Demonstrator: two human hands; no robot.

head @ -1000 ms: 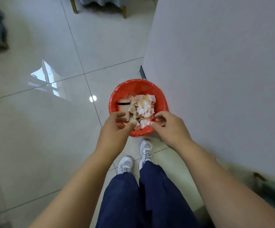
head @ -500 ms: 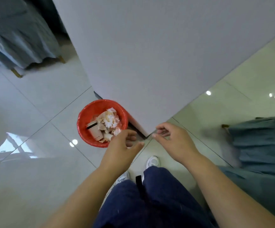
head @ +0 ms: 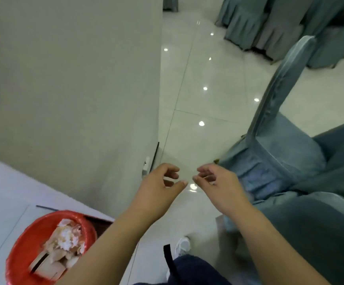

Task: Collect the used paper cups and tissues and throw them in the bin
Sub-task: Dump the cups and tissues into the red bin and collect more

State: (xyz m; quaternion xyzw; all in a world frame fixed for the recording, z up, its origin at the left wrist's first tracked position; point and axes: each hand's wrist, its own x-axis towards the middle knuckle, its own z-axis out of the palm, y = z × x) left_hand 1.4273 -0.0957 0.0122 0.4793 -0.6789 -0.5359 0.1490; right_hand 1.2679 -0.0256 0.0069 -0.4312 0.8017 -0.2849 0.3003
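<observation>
Grey wall (head: 64, 79). Red bin (head: 17, 254) on floor (head: 197, 103) at its foot, lower left. Left hand (head: 158, 188), right hand (head: 218, 182): each grip loosely curled, empty. In bin: flattened beige paper cups (head: 49, 263), dark-banded; crumpled white tissues (head: 66, 237) on top.

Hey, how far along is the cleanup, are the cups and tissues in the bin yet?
Done: the red bin holds crumpled tissues and at least one paper cup. In hand: nothing; the left hand and right hand are both empty, fingers loosely curled, over the floor away from the bin. Left: no loose cups or tissues show here, but no table is in view, so I cannot tell whether more waits elsewhere.
</observation>
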